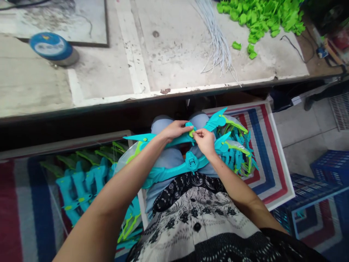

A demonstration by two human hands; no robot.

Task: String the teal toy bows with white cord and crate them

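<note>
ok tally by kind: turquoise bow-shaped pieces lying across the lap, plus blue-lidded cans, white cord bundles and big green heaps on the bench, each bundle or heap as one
Turquoise bow-shaped pieces: 2
Blue-lidded can: 1
White cord bundle: 1
Green heap: 1
Total: 5

No lettering can be read with certainty at the workbench [174,47]. On its far-left part, a round tin's blue lid [51,46] bears a curved white band with marks that resemble writing, too blurred to make out, and a small orange-yellow emblem above it. Just off the workbench's near edge, a turquoise bow-shaped plastic piece [174,170] carries a dark-lined figure at its centre; whether letter or ornament, the view cannot tell.
</note>
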